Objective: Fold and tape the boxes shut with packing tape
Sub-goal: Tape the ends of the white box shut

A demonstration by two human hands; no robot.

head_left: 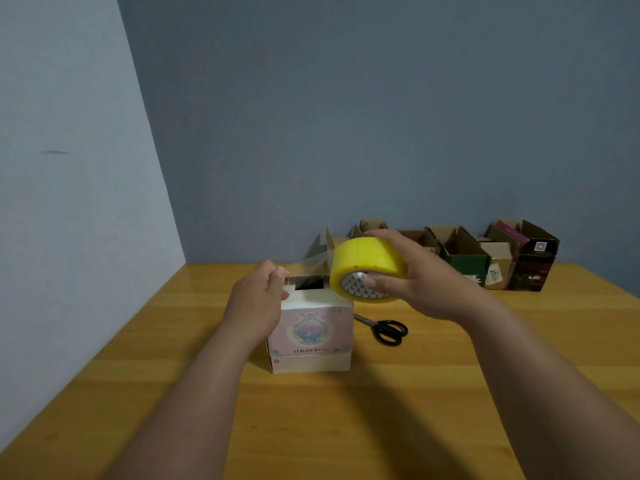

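right hand [408, 282] grips yellow tape roll [367, 268] | left hand [258, 303] pinches tape end [306, 266] | both above pink box [311, 336] on desk [346, 410]

A yellow tape roll [367, 268] hangs above the pink printed box [311, 336], clear strip [308, 266] seemingly stretched leftward over its top.

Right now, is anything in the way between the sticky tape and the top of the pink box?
Nothing visible is. The left hand pinches the tape strip, stretched from the yellow roll held by the right hand, just above the pink box. The scissors lie off to the right on the table.
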